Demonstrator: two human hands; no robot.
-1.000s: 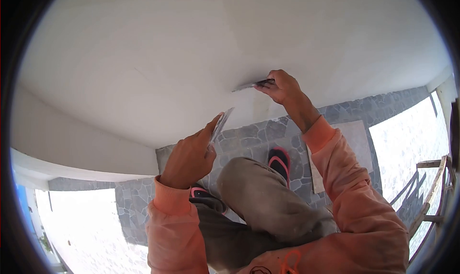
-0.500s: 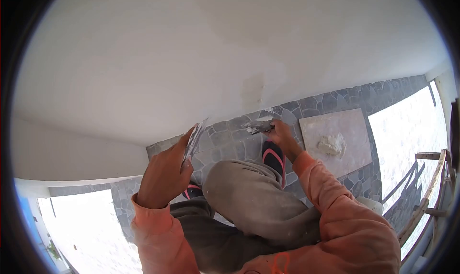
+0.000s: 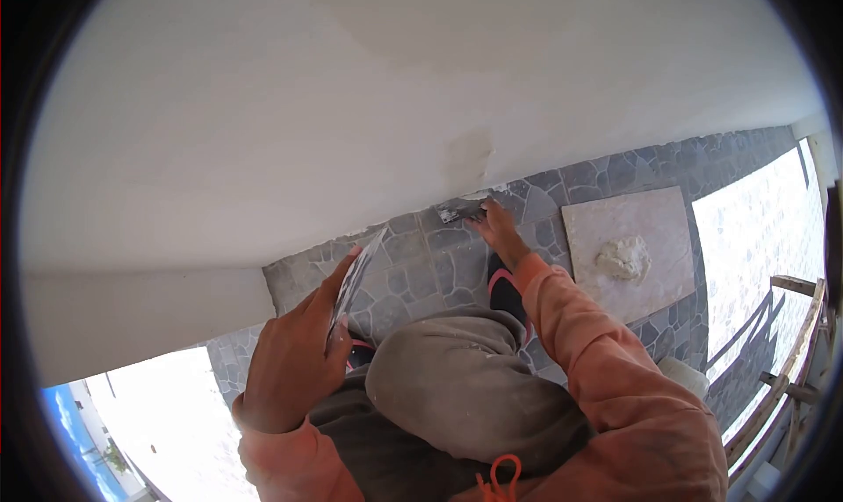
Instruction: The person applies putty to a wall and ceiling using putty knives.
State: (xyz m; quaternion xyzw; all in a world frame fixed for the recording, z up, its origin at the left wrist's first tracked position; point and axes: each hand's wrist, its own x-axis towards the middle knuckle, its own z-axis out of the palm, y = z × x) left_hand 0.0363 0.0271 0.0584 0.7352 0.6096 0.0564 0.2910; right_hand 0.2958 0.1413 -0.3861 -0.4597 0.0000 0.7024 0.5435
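My left hand [image 3: 299,348] grips a wide, thin-bladed putty knife [image 3: 358,278] smeared with white plaster, its blade standing edge-up and apart from the wall. Further forward, my right hand [image 3: 498,228] is closed around a second putty knife [image 3: 461,210], held low with its edge close to the foot of the white wall [image 3: 263,133]. White plaster coats part of that dark blade. Just above it, a beige patch [image 3: 470,154] shows on the wall. Both handles are mostly hidden in my fingers.
Right of my feet, a pale square board [image 3: 588,225] on the grey stone floor [image 3: 408,261] bears a mound of white plaster [image 3: 624,258]. A whitish container [image 3: 683,376] sits behind my right arm. Wooden poles [image 3: 795,353] stand at the far right. My knee [image 3: 439,370] is between my arms.
My right hand has moved its putty knife forward and slightly left, closer to the wall's foot. My left hand sits a little lower in view, still gripping its putty knife. The view has shifted slightly.
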